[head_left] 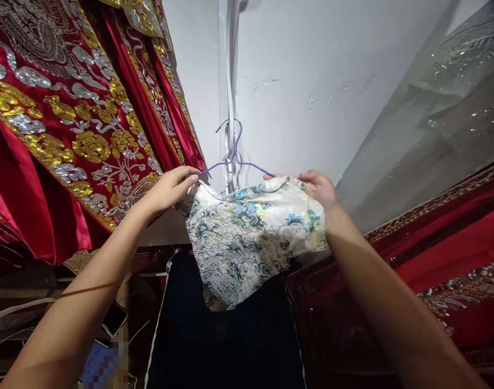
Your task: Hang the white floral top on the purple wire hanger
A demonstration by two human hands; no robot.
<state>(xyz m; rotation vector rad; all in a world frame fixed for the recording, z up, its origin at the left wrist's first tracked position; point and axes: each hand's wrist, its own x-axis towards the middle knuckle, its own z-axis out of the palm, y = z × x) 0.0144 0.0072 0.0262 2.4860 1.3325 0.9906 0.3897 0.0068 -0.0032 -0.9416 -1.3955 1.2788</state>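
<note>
A white blouse with blue, grey and yellow floral print hangs on a purple wire hanger in front of me. My left hand pinches the blouse's left shoulder, thumb on top by the hanger's arm. At the other shoulder, my right hand grips the fabric, some of its fingers hidden behind the cloth. The hanger's hook rises beside white cords that run down the wall. The lower part of the blouse hangs above a dark cloth.
Red garments with gold and silver embroidery hang at left. A sheer sparkly fabric is at upper right, with red beaded cloth below it. Cables and a blue-screened device lie at lower left. A pale wall stands behind.
</note>
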